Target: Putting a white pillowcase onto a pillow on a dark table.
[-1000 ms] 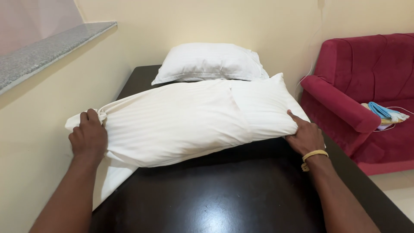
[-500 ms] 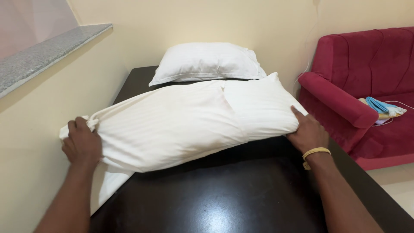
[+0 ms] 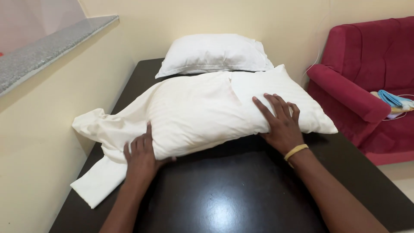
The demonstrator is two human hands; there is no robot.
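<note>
The left hand (image 3: 141,156) lies flat and open, fingers spread, pressed against the near-left side of a white pillow (image 3: 202,112) where the stuffing ends and the loose pillowcase begins. It grips nothing; the palm rests partly on the fabric and partly on the dark tabletop (image 3: 224,203). The right hand (image 3: 280,125) is also open and flat, fingers fanned out on top of the pillow's near-right part, pressing down without closing on anything. A yellow band (image 3: 296,152) circles the right wrist.

The pillow lies across the middle of the tabletop, running from the left edge toward the right edge, its right corner close to the right edge. Its white striped pillowcase (image 3: 101,129) trails out empty and crumpled at the left end, with a flat flap reaching the near-left part of the tabletop and hanging over the left edge.

A second white pillow (image 3: 213,52) lies at the far edge of the tabletop, against the cream wall (image 3: 207,17), just touching the first one.

Left of the tabletop a grey stone ledge (image 3: 47,49) runs along the wall. To the right stands a red armchair (image 3: 366,82), close to the right edge, with blue and yellow cloths (image 3: 393,100) on its seat.
</note>
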